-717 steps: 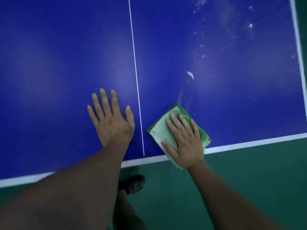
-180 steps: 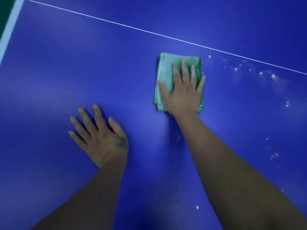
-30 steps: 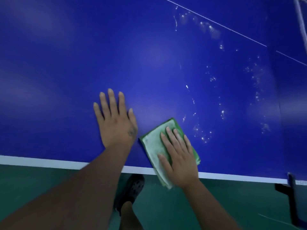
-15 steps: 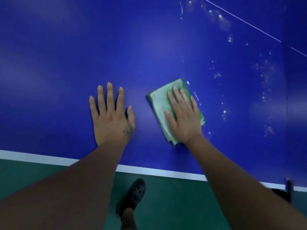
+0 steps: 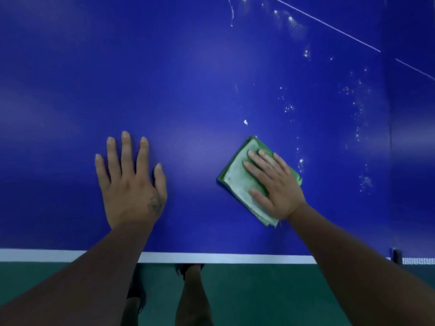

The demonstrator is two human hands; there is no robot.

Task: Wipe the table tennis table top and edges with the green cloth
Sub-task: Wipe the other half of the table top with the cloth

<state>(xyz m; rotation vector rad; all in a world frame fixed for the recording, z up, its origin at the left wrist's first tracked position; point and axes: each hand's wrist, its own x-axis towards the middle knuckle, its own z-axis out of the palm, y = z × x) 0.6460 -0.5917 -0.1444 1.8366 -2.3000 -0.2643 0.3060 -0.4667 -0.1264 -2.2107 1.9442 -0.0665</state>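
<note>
**Flat palm on the cloth, spatter just ahead**

The folded green cloth [image 5: 237, 177] lies on the blue table tennis table top [image 5: 188, 78], a little in from the white edge line [image 5: 211, 258]. The right hand [image 5: 275, 187] presses it down with straight, spread fingers and no pinch, probably so the whole pad rubs the surface evenly. At the cloth's 9 o'clock, well apart, the left hand [image 5: 131, 182] rests flat with its fingers released, apparently bracing the person's lean over the table.

A white fleck [image 5: 245, 122] sits near the cloth's 12 o'clock. Pale spatter [image 5: 288, 108] scatters from 1 to 3 o'clock, towards the net [image 5: 417, 260]. That patch looks unwiped, so the next strokes likely belong there. The edges have yet to be done.
</note>
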